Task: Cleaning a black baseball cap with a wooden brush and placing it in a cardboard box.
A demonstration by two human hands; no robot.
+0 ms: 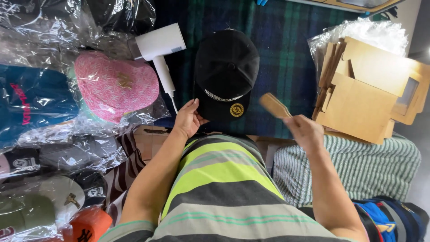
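One view only, head camera looking straight down. Work surface is a dark green-blue plaid blanket point(286, 54), with a striped towel point(358, 166) at its near right edge and my striped shirt point(219, 188) filling the bottom centre.

Black cap point(226, 71) lies flat on the blanket, centre frame. Its long axis runs away from me: crown at the far end, brim toward me, with a round gold sticker point(236, 110) on the brim.

My left hand point(188, 120) rests on the brim's near left edge, fingers touching it, palm down, not clamped. My right hand point(304, 131) is closed around a wooden brush handle point(274, 105), which angles up and left toward the cap without touching it. Hands are well apart, cap brim between them.

White hair dryer point(159, 51) lies just left of the cap, handle pointing toward me. Pink cap point(114, 85) in clear plastic sits farther left, with more bagged caps point(49, 179) piled down the whole left side. Flat cardboard boxes point(367, 94) are stacked on the right, partly on a clear bag.

Open room: bare blanket between cap and boxes, and beyond the cap's crown. Left side is crowded right up to the dryer.
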